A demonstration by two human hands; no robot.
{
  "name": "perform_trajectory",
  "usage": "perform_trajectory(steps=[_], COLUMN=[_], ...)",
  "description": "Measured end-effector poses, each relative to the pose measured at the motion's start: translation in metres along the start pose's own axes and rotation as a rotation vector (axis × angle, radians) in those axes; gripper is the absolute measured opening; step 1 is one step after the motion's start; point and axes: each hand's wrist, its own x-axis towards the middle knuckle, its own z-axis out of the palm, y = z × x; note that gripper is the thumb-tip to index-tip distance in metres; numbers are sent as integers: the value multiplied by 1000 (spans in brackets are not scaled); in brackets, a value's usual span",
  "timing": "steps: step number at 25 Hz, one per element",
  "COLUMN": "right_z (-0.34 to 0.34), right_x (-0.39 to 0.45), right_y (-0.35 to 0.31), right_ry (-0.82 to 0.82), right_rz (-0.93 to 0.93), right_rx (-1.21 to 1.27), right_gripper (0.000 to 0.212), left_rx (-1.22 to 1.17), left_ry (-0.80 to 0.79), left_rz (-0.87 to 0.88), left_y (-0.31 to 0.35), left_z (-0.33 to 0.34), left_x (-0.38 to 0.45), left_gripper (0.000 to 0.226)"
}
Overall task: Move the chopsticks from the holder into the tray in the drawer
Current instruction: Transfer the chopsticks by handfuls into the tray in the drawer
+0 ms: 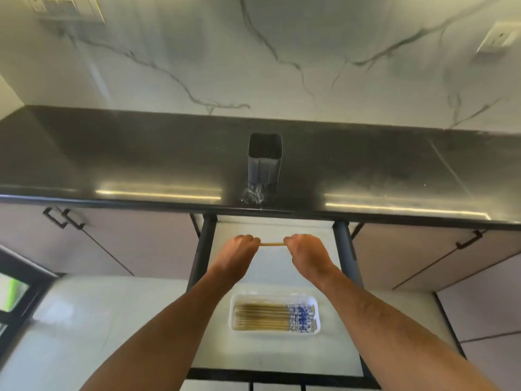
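Observation:
A dark square holder stands on the black countertop near its front edge, and I see nothing sticking out of it. Below it the drawer is pulled out. A white tray lies in the drawer with several wooden chopsticks in it, their blue-and-white patterned ends to the right. My left hand and my right hand hold the two ends of a chopstick level above the back of the drawer, well beyond the tray. Only its middle shows.
The black countertop runs the full width, backed by a white marble wall with sockets at top left and top right. Cabinet doors with black handles flank the drawer. Water drops or a reflection glint in front of the holder.

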Motion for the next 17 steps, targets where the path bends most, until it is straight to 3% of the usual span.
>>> perform_trajectory(steps=[7,17], right_z=[100,168], right_x=[-59,-80], right_y=[-10,-17], right_ry=[-168,-253], right_rz=[0,-5], right_rx=[51,98], right_gripper=[33,35], left_rx=[-39,-56], left_ry=[-186,-336], left_rz=[-10,-30], left_y=[26,36], left_z=[85,154], left_x=[-58,-79], left_gripper=[25,29])
